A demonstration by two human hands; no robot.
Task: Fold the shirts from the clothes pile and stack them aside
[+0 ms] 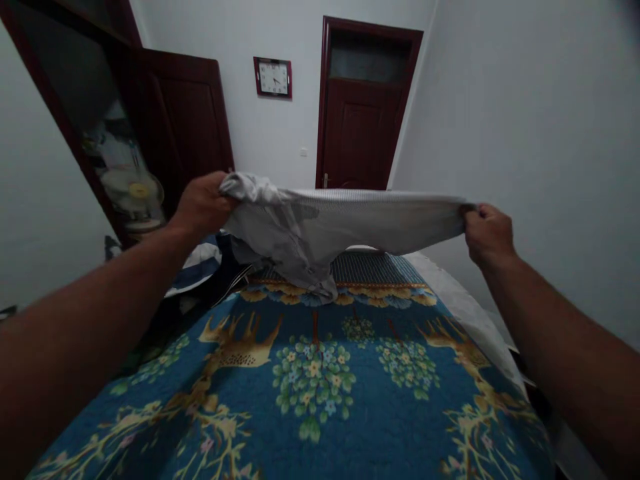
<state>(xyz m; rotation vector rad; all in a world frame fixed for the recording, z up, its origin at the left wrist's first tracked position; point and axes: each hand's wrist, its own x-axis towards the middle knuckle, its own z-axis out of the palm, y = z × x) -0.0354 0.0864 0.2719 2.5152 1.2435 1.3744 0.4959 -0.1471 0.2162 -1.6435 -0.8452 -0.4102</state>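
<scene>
Stretching a grey cloth (390, 217) over the blanket (390, 427)
The left hand (204, 203) grips its bunched end, the right hand (491, 235) its other end, top edge taut between them. Spreading seems the step in hand; the next move likely calls for even tension and loosened folds. Fingertips are mostly hidden, and whether the drooping tip touches the blanket can't be told.

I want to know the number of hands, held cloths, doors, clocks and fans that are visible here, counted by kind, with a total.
Hands: 2
Held cloth: 1
Doors: 2
Clock: 1
Fan: 1
Total: 7
</scene>
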